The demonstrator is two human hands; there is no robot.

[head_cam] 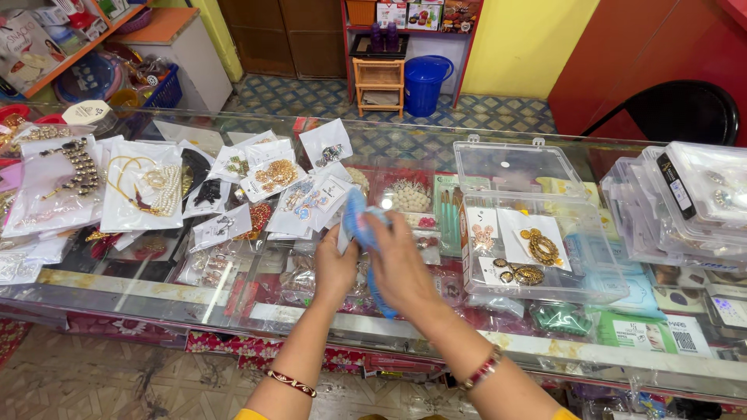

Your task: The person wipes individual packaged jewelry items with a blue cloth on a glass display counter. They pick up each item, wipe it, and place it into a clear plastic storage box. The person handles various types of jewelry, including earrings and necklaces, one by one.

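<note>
Both hands meet over the middle of the glass counter (140, 286). The left hand (334, 268) is closed around the near-left edge of a blue cloth (359, 222), and the right hand (401, 264) grips the same cloth from the right, its fingers curled into the fabric, a tail of which hangs down toward the near edge. The cloth is held just above the glass, not spread on it.

Jewellery packets (276, 175) lie loose to the left and far side of the hands, some overlapping, with a white card of necklaces (144, 187) further left. Just right of the right hand stands an open clear plastic box (537, 233) holding earrings on cards (its lid tipped back toward the far side).

The risk, as I judge it, is the dangling cloth: a sweep could drag the nearest packets along the smooth glass or off its near edge, and a swing to the right could knock the light box and scatter its earrings.
</note>
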